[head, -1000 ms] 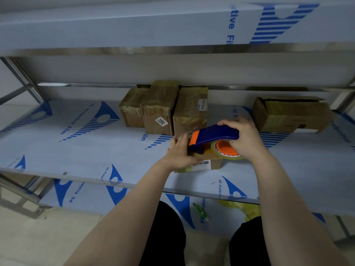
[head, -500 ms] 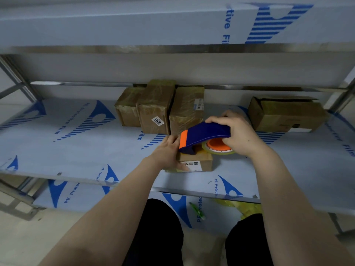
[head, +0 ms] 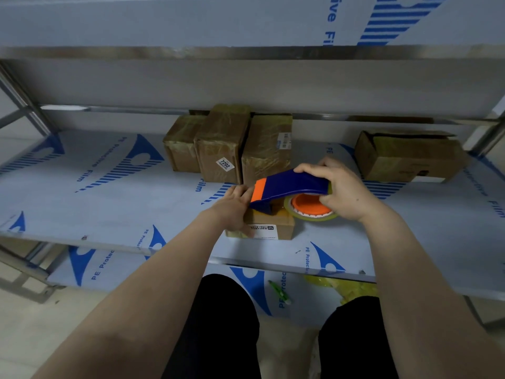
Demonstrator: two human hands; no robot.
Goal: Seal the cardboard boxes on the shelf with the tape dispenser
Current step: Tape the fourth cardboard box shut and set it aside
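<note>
A small box (head: 269, 227) sits near the front edge of the shelf (head: 109, 203), right in front of the person, so it is easy to reach. The left hand (head: 233, 209) lies against the box at its 9 o'clock side. Its fingers look mostly straight and press on the cardboard. I think this is to keep the box from sliding when the tape gets pulled over it. That grip is open and flat, pushing and not wrapping around anything, though the thumb side is partly hidden. The right hand (head: 345, 187) has its grip closed around the back end of the blue tape dispenser (head: 289, 188), with fingers curled over the top and the thumb under it. The orange front end of the dispenser points to 9 o'clock and sits low over the top of the small box, close to the left hand's fingertips. I cannot tell if it touches the box. The roll of tape (head: 311, 207) hangs out past the box at 3 o'clock. The tool is held flat like this so the tape can go down along the top seam. At 12 o'clock from the small box, at the back of the shelf, three taped boxes (head: 224, 149) stand side by side and touching. They look shiny with tape, so they seem done. At 2 o'clock, well apart, an open box (head: 410, 157) lies with its flap up, and I think it needs sealing too.
</note>
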